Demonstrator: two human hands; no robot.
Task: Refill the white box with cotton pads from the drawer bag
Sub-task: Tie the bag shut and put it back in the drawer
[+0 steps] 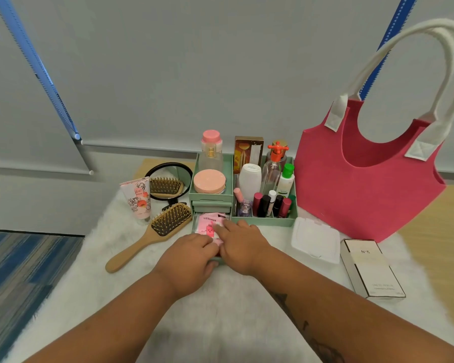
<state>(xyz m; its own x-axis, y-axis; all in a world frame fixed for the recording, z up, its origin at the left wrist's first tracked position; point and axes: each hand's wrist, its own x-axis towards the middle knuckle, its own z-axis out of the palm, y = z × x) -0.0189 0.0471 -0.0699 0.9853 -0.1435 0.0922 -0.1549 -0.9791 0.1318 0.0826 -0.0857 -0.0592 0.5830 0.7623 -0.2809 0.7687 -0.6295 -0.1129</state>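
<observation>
Item: pink printed plastic bag of cotton pads (209,227), lying in the pulled-out bottom drawer (196,226) of the mint-green plastic organiser (265,220), at 12 o'clock from my hands; the drawer stands open so I can reach it.

Item: flat white plastic box with flip lid (315,239), shut, on the white furry desk cover (131,289), at 3 o'clock from the drawer, near enough for refilling.

Item: my left hand (188,260), fingers curled over the drawer's front edge, likely steadying it; grip hidden, cannot tell.

Item: my right hand (240,243), fingers extended, flat, resting on the bag, not yet gripping.
</observation>
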